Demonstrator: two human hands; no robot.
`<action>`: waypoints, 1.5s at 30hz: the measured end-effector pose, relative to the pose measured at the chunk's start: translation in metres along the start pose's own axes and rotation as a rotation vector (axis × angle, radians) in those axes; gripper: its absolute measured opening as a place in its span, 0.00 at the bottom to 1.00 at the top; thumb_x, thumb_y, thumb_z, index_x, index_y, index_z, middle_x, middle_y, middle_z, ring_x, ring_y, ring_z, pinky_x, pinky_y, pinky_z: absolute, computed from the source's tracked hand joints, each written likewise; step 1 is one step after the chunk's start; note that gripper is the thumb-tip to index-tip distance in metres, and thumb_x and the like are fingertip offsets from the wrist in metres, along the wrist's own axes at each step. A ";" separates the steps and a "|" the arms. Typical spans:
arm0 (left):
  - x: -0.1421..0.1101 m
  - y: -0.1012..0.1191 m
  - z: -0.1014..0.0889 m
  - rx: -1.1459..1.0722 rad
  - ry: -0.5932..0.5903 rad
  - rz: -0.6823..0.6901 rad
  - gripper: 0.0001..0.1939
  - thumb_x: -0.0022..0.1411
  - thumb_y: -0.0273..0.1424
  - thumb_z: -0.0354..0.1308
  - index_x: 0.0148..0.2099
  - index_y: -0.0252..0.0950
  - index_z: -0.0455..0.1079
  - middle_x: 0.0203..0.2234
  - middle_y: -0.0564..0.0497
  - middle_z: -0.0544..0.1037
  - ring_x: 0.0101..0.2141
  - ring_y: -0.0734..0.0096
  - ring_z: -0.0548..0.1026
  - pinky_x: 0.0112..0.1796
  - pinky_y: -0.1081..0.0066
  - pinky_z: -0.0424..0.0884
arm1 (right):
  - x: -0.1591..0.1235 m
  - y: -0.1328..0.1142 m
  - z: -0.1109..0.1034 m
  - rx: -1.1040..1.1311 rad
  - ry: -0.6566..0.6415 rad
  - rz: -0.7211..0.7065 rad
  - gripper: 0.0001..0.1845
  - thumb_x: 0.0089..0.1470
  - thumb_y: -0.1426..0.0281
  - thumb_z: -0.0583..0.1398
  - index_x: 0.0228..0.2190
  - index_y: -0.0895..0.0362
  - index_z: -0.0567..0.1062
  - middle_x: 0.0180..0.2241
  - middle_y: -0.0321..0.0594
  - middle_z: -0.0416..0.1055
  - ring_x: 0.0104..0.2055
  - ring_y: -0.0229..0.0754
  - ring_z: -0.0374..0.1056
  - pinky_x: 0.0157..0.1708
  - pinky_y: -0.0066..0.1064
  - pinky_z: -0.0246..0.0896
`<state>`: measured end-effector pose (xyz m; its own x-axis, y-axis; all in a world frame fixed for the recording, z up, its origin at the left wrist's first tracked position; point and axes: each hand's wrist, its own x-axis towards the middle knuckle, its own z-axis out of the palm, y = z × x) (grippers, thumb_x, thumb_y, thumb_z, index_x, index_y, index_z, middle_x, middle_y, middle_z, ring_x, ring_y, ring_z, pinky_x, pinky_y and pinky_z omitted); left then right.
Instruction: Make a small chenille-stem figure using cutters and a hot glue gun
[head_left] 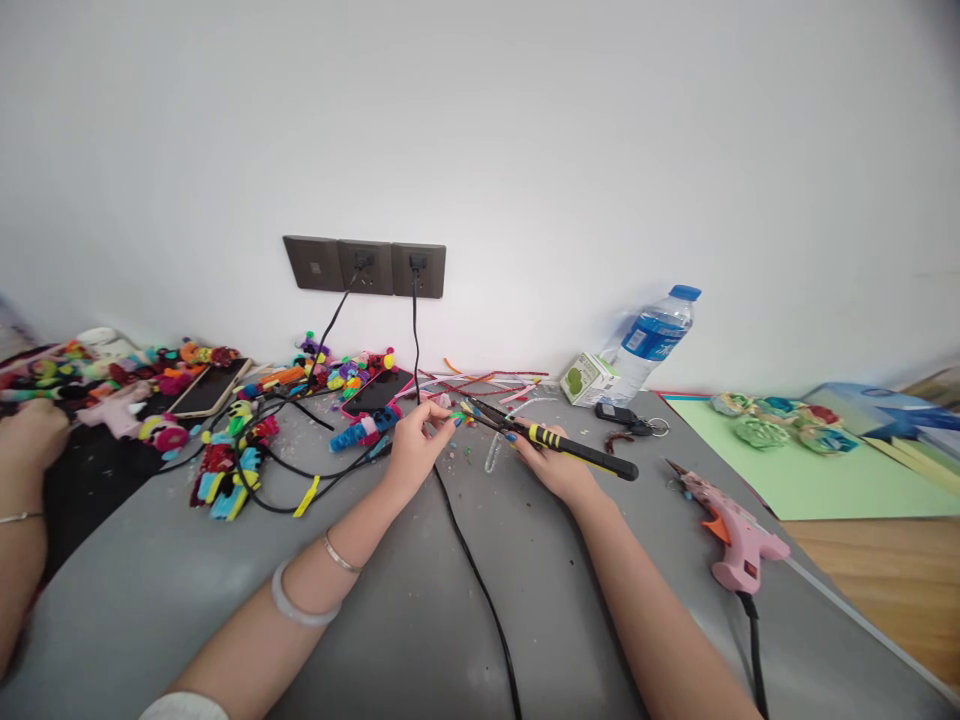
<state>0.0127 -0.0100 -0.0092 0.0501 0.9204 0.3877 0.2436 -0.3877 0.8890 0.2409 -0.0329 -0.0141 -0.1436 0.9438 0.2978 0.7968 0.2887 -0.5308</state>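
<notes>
Left hand [417,445] — pinches a small green piece [456,416]. Right hand [553,468] — grips yellow-and-black pliers [570,448], tips near the piece.

The tabletop [405,610] is looking smooth with a soft sheen, and the wall [525,150] is looking matt. The pliers [534,432] are pairing metal with plastic-looking handles [611,463], the glue gun [742,540] is showing smooth plastic, the bottle [651,342] is gleaming in clear plastic, and the pipe-cleaner figures [225,490] are looking fuzzy

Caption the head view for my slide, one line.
Right hand holding black-and-yellow pliers toward the left hand; pink glue gun lying on the gray table.
</notes>
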 end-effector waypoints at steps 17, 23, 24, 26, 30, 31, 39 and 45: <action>0.001 -0.003 0.001 0.037 -0.023 -0.031 0.06 0.55 0.33 0.59 0.32 0.35 0.68 0.24 0.52 0.76 0.26 0.72 0.73 0.25 0.75 0.61 | -0.001 -0.003 0.000 -0.158 -0.012 -0.044 0.16 0.62 0.59 0.52 0.36 0.53 0.76 0.28 0.41 0.76 0.31 0.47 0.71 0.29 0.30 0.55; 0.001 -0.001 0.000 0.019 -0.021 -0.027 0.05 0.55 0.32 0.59 0.31 0.35 0.68 0.25 0.52 0.76 0.26 0.72 0.73 0.25 0.75 0.62 | -0.002 -0.005 -0.001 -0.219 0.000 -0.062 0.17 0.62 0.59 0.51 0.34 0.53 0.76 0.24 0.40 0.74 0.28 0.46 0.70 0.27 0.29 0.52; 0.001 -0.001 0.000 0.020 -0.022 -0.026 0.05 0.55 0.32 0.59 0.31 0.35 0.68 0.25 0.52 0.76 0.26 0.71 0.73 0.25 0.75 0.62 | -0.002 -0.005 -0.002 -0.228 0.008 -0.063 0.16 0.62 0.60 0.51 0.34 0.53 0.76 0.24 0.40 0.74 0.28 0.46 0.70 0.26 0.29 0.52; 0.002 -0.002 0.000 0.020 -0.026 -0.019 0.05 0.55 0.32 0.59 0.31 0.35 0.69 0.25 0.52 0.76 0.26 0.71 0.73 0.25 0.75 0.62 | -0.002 -0.004 -0.002 -0.241 0.023 -0.067 0.16 0.61 0.60 0.51 0.33 0.53 0.75 0.24 0.41 0.74 0.28 0.46 0.70 0.26 0.29 0.50; 0.002 -0.003 0.001 0.028 -0.027 -0.002 0.03 0.55 0.30 0.59 0.32 0.36 0.69 0.26 0.52 0.76 0.26 0.72 0.72 0.25 0.75 0.62 | -0.002 -0.003 -0.001 -0.238 0.031 -0.064 0.17 0.61 0.59 0.50 0.32 0.53 0.75 0.22 0.40 0.73 0.25 0.45 0.69 0.25 0.29 0.49; 0.002 -0.003 0.001 0.030 -0.027 0.000 0.03 0.55 0.30 0.59 0.32 0.36 0.68 0.26 0.53 0.76 0.26 0.73 0.72 0.25 0.75 0.62 | -0.002 -0.003 -0.001 -0.230 0.030 -0.061 0.17 0.61 0.59 0.50 0.32 0.53 0.75 0.22 0.40 0.73 0.25 0.45 0.69 0.24 0.29 0.49; 0.001 0.001 0.000 0.055 -0.046 0.006 0.05 0.53 0.29 0.57 0.29 0.37 0.63 0.24 0.56 0.72 0.23 0.76 0.67 0.25 0.75 0.61 | -0.003 -0.005 -0.003 -0.181 0.007 -0.088 0.15 0.61 0.59 0.52 0.30 0.53 0.72 0.23 0.40 0.73 0.26 0.45 0.70 0.26 0.29 0.49; 0.001 0.006 0.000 0.072 -0.089 -0.015 0.06 0.51 0.29 0.55 0.28 0.38 0.59 0.20 0.59 0.65 0.21 0.77 0.64 0.25 0.76 0.58 | -0.004 -0.005 -0.002 -0.172 0.018 -0.125 0.16 0.61 0.59 0.52 0.28 0.53 0.71 0.22 0.39 0.72 0.26 0.45 0.69 0.26 0.29 0.49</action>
<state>0.0143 -0.0118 -0.0037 0.1310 0.9280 0.3489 0.3135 -0.3727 0.8734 0.2384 -0.0381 -0.0107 -0.2383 0.8988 0.3680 0.8622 0.3702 -0.3458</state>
